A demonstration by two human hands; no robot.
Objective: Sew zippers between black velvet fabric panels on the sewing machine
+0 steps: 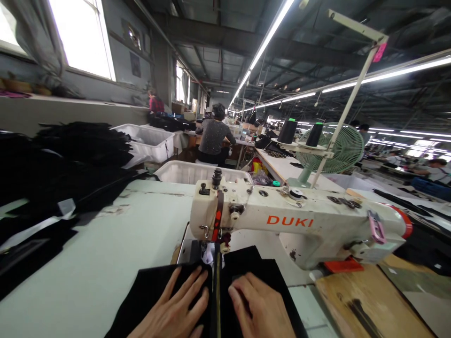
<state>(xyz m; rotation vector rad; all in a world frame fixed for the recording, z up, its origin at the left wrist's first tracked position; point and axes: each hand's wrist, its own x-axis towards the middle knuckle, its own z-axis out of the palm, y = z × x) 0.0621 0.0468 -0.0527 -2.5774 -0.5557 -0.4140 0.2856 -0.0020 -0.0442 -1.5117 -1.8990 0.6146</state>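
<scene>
Black fabric (pixel 155 293) laid on worktop (pixel 141 230) at sewing machine (pixel 253 209); left hand (pixel 179 305): grip spread, pressed flat; right hand (pixel 262 305): grip curled, pinch not discernible; handling judged light, limp; best held flat, 1 hand either side of narrow strip (pixel 218 305)

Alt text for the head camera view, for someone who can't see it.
Left hand and right hand rest on black fabric at the needle area of a white DUKI sewing machine. Behind it are two black thread cones, a green fan and a seated person.
</scene>
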